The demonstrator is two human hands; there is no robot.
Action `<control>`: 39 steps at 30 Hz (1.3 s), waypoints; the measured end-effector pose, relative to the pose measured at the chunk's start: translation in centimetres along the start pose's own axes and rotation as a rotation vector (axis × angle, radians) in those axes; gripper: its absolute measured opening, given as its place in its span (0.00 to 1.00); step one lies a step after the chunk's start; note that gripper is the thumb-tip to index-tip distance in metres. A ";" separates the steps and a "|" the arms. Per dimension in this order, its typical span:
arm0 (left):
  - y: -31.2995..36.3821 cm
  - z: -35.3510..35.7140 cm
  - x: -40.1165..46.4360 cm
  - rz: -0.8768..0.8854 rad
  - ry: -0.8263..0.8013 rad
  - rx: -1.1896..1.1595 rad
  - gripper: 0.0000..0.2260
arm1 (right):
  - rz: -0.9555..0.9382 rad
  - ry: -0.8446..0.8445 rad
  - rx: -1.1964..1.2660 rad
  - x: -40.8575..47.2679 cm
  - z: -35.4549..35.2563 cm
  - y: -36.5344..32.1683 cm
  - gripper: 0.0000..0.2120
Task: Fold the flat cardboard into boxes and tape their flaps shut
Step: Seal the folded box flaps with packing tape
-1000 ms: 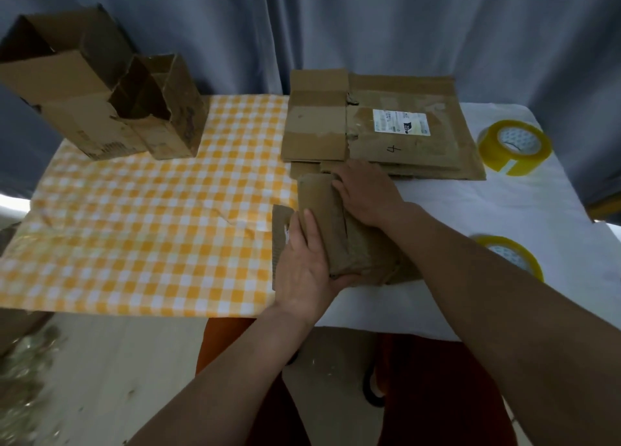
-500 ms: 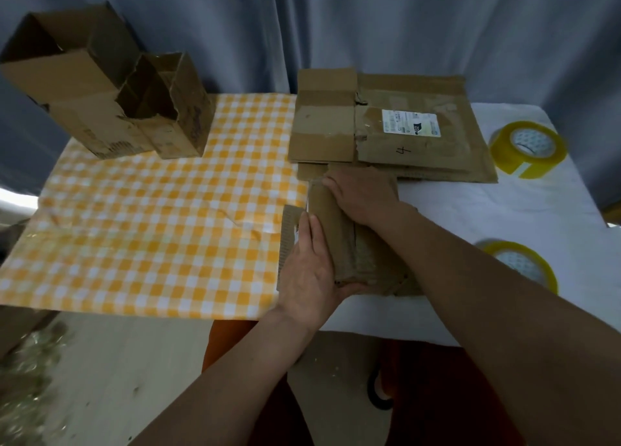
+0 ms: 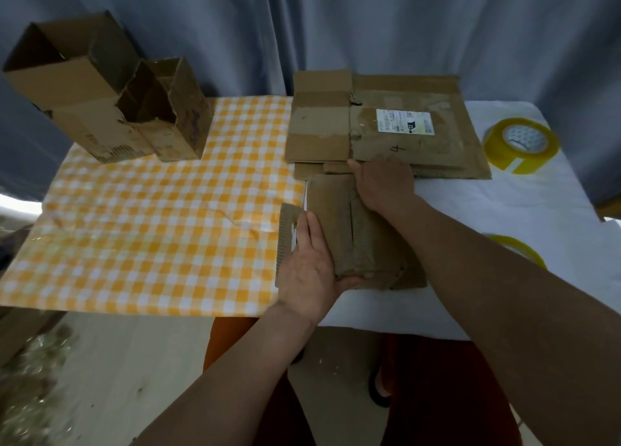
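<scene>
A small flattened cardboard box [image 3: 349, 230] lies near the table's front edge, where the checked cloth meets the white cloth. My left hand [image 3: 311, 271] grips its near left corner, thumb under the front edge. My right hand [image 3: 384, 183] presses flat on its far end, fingers spread. A side flap [image 3: 287, 240] sticks out to the left of my left hand. Behind it a stack of flat cardboard [image 3: 386, 126] with a white label lies at the table's back.
Two opened-up boxes [image 3: 111, 89] stand at the back left on the yellow checked cloth [image 3: 151, 227]. One yellow tape roll [image 3: 521, 146] sits at the back right; another [image 3: 517, 247] is partly hidden behind my right forearm. Grey curtains hang behind the table.
The camera has drifted a little. My right hand has slid toward the box's far end, baring more of its top. My left hand keeps its grip.
</scene>
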State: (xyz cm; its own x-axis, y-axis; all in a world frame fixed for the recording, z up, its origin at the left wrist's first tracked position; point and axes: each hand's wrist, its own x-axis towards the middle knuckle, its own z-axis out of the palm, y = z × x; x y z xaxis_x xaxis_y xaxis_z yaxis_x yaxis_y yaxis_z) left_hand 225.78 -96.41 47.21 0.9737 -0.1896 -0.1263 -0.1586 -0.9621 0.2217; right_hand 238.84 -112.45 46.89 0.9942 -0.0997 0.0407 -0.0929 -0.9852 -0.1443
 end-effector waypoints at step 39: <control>7.8 -6.5 -3.7 0.244 0.037 -0.724 0.45 | -0.012 -0.051 0.633 -21.2 -9.2 10.6 0.21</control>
State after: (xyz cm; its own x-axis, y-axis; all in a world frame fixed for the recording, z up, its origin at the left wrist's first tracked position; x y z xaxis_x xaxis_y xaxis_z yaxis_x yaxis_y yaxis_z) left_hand 222.05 -101.91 55.64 0.9316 -0.3616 0.0375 -0.2360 -0.5230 0.8190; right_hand 216.27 -122.08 53.60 0.9978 -0.0664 0.0008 -0.0468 -0.7113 -0.7013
